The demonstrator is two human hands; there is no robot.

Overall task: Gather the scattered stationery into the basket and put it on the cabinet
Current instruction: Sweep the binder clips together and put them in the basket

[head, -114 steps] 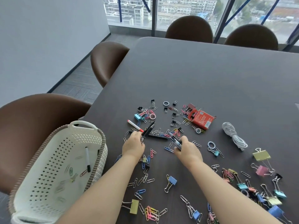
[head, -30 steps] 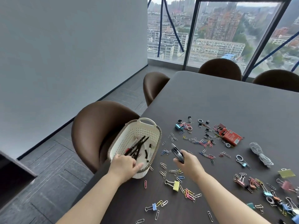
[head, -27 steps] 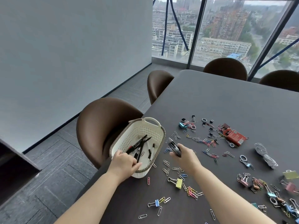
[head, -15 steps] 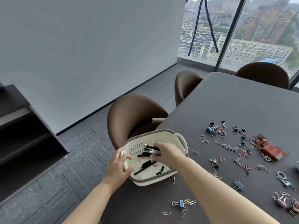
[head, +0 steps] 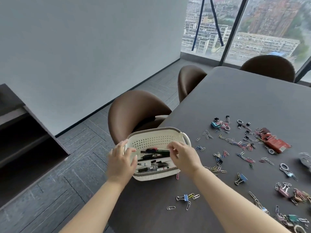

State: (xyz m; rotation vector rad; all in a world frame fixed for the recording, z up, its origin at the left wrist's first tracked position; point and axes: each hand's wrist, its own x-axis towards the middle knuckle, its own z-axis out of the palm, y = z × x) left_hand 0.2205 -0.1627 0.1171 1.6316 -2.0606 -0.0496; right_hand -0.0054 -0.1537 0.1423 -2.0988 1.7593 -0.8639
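The white perforated basket [head: 152, 140] sits at the left edge of the dark table [head: 244, 101]. Several black pens [head: 156, 156] lie inside it. My left hand [head: 120, 163] holds the basket's left end, fingers over the rim. My right hand [head: 183, 157] hovers over the basket's right side with loosely curled fingers and nothing in it. Paper clips [head: 232, 142] and binder clips [head: 241, 178] lie scattered across the table to the right, along with a red box [head: 276, 143].
A brown chair [head: 136, 111] stands right behind the basket, with more chairs farther back. A dark cabinet [head: 20, 132] with open shelves is at the left, across a strip of floor. A white cable [head: 305, 158] lies at the right edge.
My right hand carried its pens from the table to the basket and let them go inside. My left hand kept hold of the basket's left end. The view swung left.
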